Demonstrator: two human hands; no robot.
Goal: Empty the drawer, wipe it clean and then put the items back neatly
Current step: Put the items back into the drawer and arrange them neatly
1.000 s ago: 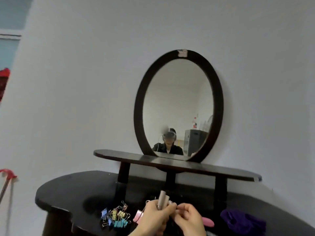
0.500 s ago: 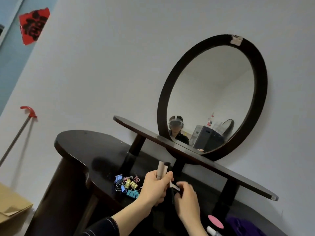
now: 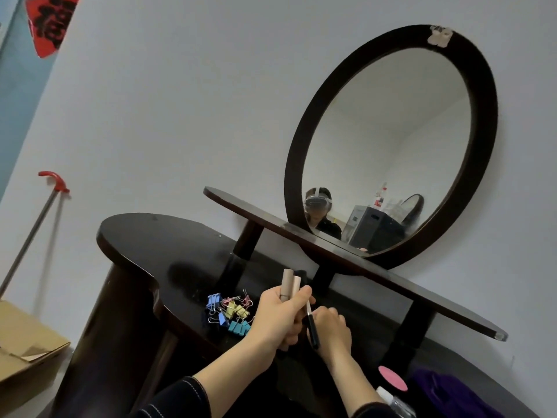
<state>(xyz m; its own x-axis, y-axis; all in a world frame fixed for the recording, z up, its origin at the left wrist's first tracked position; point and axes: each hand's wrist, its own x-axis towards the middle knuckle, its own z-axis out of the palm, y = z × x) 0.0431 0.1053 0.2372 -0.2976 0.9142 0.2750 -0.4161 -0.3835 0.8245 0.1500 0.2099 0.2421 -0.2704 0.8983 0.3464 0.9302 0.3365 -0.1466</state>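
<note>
My left hand point(image 3: 278, 318) grips a bundle of slim cosmetic tubes point(image 3: 287, 283), beige and pale pink, which stick up above my fingers. Close beside it, my right hand point(image 3: 330, 328) holds a black pen with a white tip point(image 3: 312, 328), upright and touching the bundle. Both hands hover over the dark dressing table point(image 3: 144, 236). A heap of coloured binder clips point(image 3: 230, 310) lies on the tabletop just left of my left hand. The drawer is out of view.
An oval mirror point(image 3: 388, 140) stands on a raised shelf point(image 3: 422, 297) behind my hands. A pink round compact point(image 3: 391, 381), a purple cloth point(image 3: 446, 393) and a clear bottle point(image 3: 394, 402) lie at the lower right. A cardboard box point(image 3: 27, 348) and a red-handled pole point(image 3: 33, 227) stand left.
The view has tilted and swung left, bringing the box and pole into sight. Both hands stay together on the tubes and the pen, a little lower over the table.
</note>
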